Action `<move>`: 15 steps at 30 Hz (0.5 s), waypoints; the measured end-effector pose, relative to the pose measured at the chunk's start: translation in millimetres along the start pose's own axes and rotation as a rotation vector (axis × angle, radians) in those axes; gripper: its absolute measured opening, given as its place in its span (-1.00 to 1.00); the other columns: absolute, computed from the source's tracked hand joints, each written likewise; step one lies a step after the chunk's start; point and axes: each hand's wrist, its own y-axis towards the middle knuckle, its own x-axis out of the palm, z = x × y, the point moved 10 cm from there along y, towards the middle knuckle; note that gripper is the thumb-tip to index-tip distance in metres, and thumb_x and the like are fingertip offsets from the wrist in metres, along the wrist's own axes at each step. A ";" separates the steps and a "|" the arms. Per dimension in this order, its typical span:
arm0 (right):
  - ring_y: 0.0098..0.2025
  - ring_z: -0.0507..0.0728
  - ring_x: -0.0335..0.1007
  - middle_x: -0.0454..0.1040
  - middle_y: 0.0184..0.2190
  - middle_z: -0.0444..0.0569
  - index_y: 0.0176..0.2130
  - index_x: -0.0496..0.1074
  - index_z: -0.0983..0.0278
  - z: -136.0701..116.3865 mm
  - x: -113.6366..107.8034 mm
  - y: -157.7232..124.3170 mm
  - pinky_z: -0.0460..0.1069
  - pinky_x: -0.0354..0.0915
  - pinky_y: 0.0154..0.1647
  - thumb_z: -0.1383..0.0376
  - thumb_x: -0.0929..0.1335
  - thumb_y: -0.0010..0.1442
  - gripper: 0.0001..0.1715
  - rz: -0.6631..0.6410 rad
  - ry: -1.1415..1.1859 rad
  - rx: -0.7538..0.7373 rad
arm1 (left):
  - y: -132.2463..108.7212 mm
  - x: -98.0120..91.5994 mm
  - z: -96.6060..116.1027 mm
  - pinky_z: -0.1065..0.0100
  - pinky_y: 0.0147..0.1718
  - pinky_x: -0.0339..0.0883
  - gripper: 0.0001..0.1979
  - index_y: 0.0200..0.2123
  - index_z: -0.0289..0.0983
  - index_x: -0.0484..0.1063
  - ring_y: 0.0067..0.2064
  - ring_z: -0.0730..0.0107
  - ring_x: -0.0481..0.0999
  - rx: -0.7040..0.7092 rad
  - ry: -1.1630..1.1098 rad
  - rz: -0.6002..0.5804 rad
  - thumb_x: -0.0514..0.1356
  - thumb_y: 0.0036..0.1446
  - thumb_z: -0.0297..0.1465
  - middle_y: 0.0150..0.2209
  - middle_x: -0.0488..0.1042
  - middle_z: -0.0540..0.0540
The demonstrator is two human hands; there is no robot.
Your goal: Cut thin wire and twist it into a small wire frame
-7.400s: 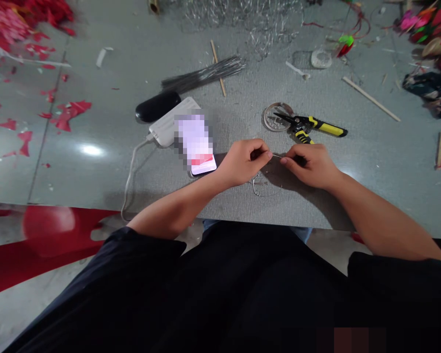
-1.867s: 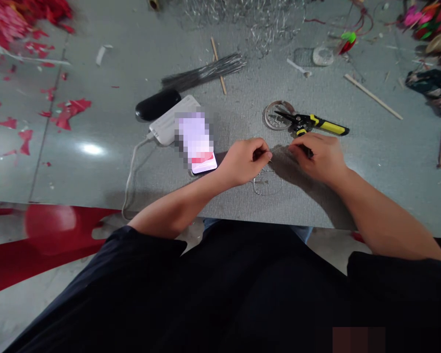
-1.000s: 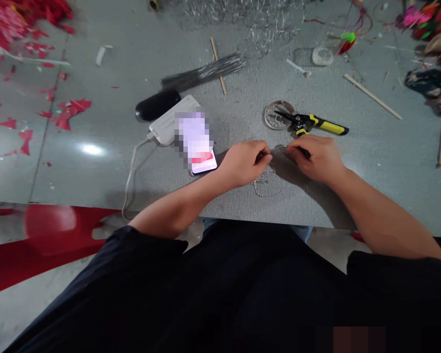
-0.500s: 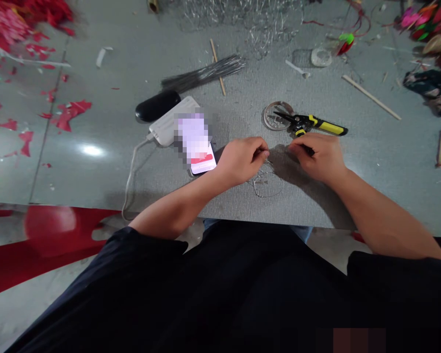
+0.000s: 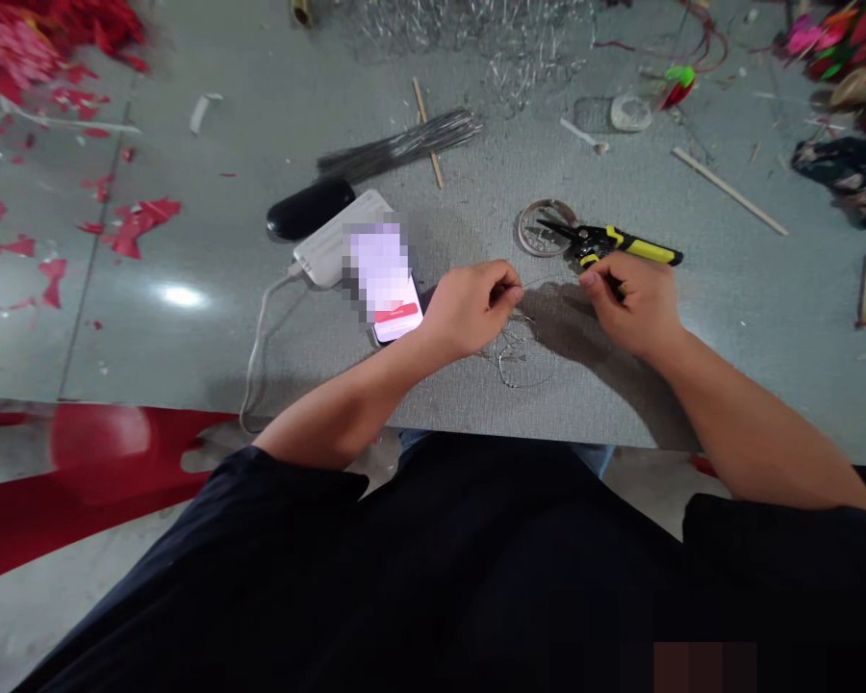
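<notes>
My left hand (image 5: pixel 471 308) is curled in a pinch on one end of a thin silver wire (image 5: pixel 548 282), just above the grey table (image 5: pixel 476 192). Fingers of my right hand (image 5: pixel 631 303) are closed on the wire's other end, close to the yellow-handled snips (image 5: pixel 613 245). Below and between the hands a bent wire ring (image 5: pixel 523 351) lies on the table. The wire is very thin and hard to follow.
A phone (image 5: pixel 390 289) leans on a white power bank (image 5: pixel 332 245) with a cable, beside a black case (image 5: pixel 309 207). A bundle of straight wires (image 5: pixel 400 146), wooden sticks, a tape roll (image 5: pixel 541 226), red paper scraps (image 5: pixel 137 217) and coloured decorations (image 5: pixel 848 58) lie around.
My right hand has drawn to the right and slightly up, away from my left hand, towards the snips. My left hand has stayed in place.
</notes>
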 end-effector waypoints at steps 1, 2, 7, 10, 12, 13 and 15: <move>-0.35 0.31 0.45 0.46 -0.44 0.01 -0.15 0.62 0.06 0.4 -0.1 0.0 0.25 0.39 -0.21 -0.45 0.33 0.77 -0.22 -0.001 -0.003 0.006 | 0.1 0.0 0.3 0.14 0.01 0.56 -0.91 -0.06 -0.18 0.70 -0.11 0.16 0.72 -0.002 -0.003 -0.002 0.38 0.60 -0.42 -0.17 0.79 -0.12; -0.36 0.31 0.44 0.47 -0.44 0.01 -0.15 0.62 0.06 0.8 -0.5 -0.1 0.26 0.39 -0.21 -0.45 0.33 0.77 -0.22 0.001 -0.006 0.010 | 0.1 -0.2 0.8 0.14 0.02 0.56 -0.91 -0.06 -0.19 0.70 -0.11 0.17 0.73 -0.002 -0.005 -0.002 0.38 0.61 -0.42 -0.16 0.80 -0.12; -0.38 0.32 0.44 0.54 -0.42 0.03 -0.18 0.61 0.04 1.0 -4.4 -0.1 0.28 0.39 -0.24 -0.40 0.34 0.77 -0.26 0.027 0.010 0.016 | 0.5 -0.5 1.8 0.14 0.04 0.57 -0.90 -0.04 -0.19 0.73 -0.06 0.15 0.77 0.019 0.000 0.001 0.38 0.62 -0.40 -0.11 0.83 -0.14; -0.37 0.33 0.45 0.53 -0.43 0.03 -0.19 0.62 0.03 2.4 -5.4 0.9 0.28 0.39 -0.26 -0.43 0.36 0.74 -0.25 0.031 0.027 0.040 | 0.6 -0.1 0.7 0.12 0.09 0.60 -0.91 -0.02 -0.18 0.74 -0.02 0.11 0.79 0.028 0.029 0.000 0.39 0.63 -0.38 -0.08 0.84 -0.17; -0.38 0.32 0.44 0.52 -0.45 0.02 -0.20 0.62 0.04 2.7 -6.1 1.4 0.28 0.38 -0.27 -0.45 0.38 0.72 -0.24 0.037 0.042 0.057 | 0.6 0.4 0.8 0.11 0.11 0.61 -0.90 0.00 -0.19 0.75 0.01 0.09 0.80 0.039 0.059 -0.003 0.37 0.63 -0.39 -0.06 0.85 -0.18; -0.38 0.32 0.43 0.51 -0.46 0.02 -0.20 0.62 0.04 2.8 -6.1 1.7 0.27 0.37 -0.28 -0.46 0.39 0.72 -0.23 0.035 0.052 0.067 | 0.6 0.6 1.3 0.10 0.12 0.62 -0.88 0.00 -0.19 0.75 0.02 0.08 0.80 0.049 0.076 -0.003 0.36 0.63 -0.39 -0.05 0.86 -0.19; -0.39 0.30 0.42 0.49 -0.48 0.00 -0.21 0.60 0.05 2.1 -5.1 2.0 0.25 0.34 -0.29 -0.47 0.40 0.71 -0.22 0.023 0.075 0.084 | 0.6 0.8 2.9 0.08 0.15 0.62 -0.85 0.03 -0.19 0.76 0.03 0.06 0.81 0.070 0.110 0.001 0.33 0.64 -0.40 -0.03 0.86 -0.20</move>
